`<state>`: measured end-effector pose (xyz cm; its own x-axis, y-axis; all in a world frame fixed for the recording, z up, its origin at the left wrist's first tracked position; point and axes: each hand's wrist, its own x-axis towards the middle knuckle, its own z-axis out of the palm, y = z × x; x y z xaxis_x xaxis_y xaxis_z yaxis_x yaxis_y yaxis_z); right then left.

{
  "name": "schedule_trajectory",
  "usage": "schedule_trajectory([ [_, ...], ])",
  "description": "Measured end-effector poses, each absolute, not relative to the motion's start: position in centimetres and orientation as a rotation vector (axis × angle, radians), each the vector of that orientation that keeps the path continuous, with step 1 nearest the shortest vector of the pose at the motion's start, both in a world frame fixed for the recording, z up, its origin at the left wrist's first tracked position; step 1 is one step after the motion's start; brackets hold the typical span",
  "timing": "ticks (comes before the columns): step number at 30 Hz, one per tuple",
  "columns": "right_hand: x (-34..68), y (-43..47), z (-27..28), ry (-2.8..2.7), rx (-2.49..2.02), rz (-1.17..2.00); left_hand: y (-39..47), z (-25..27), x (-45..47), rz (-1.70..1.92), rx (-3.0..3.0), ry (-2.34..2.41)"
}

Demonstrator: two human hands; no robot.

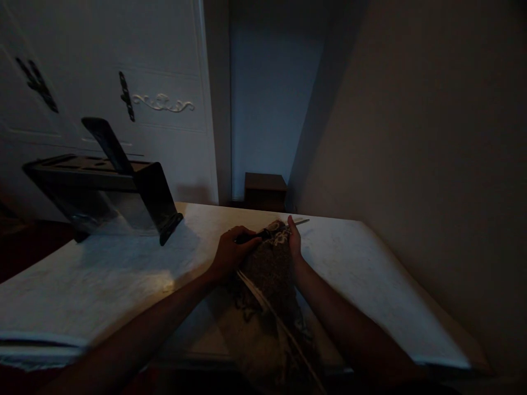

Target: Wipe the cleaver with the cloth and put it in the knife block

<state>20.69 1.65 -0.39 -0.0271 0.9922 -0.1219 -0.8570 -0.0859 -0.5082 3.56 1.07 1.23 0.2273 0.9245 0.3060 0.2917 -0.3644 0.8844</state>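
Note:
A knife [246,238] lies across a brown, frayed cloth [272,269]. Its dark handle is in my left hand [234,249], fingers closed around it. The thin blade tip pokes out to the right, past my right hand [294,238]. That hand is closed on the upper end of the cloth, thumb pointing up, and the cloth's fringe hides most of the blade. Long pale strands trail from the cloth down toward me, over the near edge of the white table [201,219].
To the left on the table stands a black knife block [102,203] with one dark-handled knife [107,145] upright in it. White cabinet doors [164,55] rise behind. A wall [420,137] runs along the right, and a small brown box-like piece [265,184] sits beyond the table.

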Motion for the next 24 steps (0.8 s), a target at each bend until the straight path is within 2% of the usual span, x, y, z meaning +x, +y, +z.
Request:
schedule_trajectory([
  [11,21.1,2.4,0.8,-0.419,-0.506,1.361,2.7,0.8,3.4,0.855,1.943,0.925],
  [24,22.8,2.2,2.0,-0.496,-0.497,1.275,4.4,0.7,2.9,0.874,1.806,0.865],
])
